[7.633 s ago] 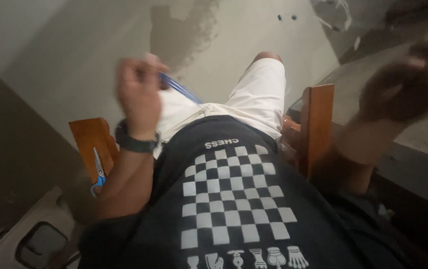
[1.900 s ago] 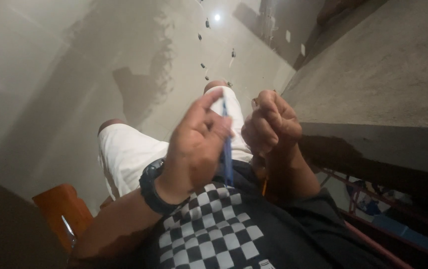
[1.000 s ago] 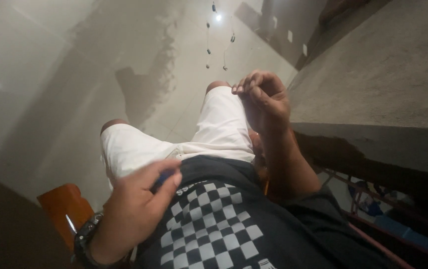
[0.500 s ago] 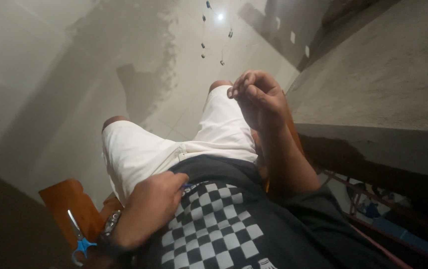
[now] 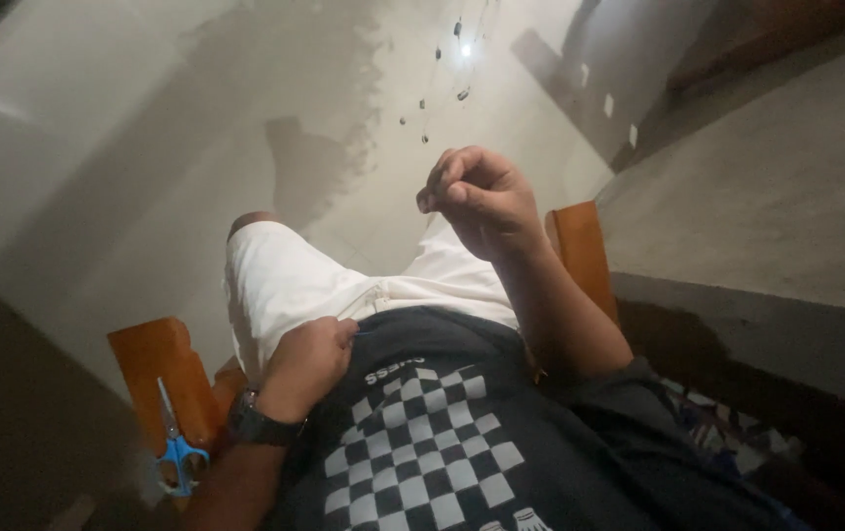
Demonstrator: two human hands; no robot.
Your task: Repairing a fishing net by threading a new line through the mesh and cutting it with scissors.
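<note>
Soft white shorts (image 5: 294, 285) under closed left hand (image 5: 306, 362), blue-handled scissors (image 5: 176, 454) nearby.

view: head, single | position: worn above the checkered shirt (image 5: 422, 452), very near it | facing: steeply downward past the shirt to the white shorts (image 5: 294, 285) and floor (image 5: 98, 147) beyond | shared region: none, one view supplied

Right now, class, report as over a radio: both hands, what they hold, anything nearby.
Left hand closed at the shirt hem, contents hidden. Right hand raised, fingertips pinched, item too small to tell. Blue scissors on left armrest.
</note>
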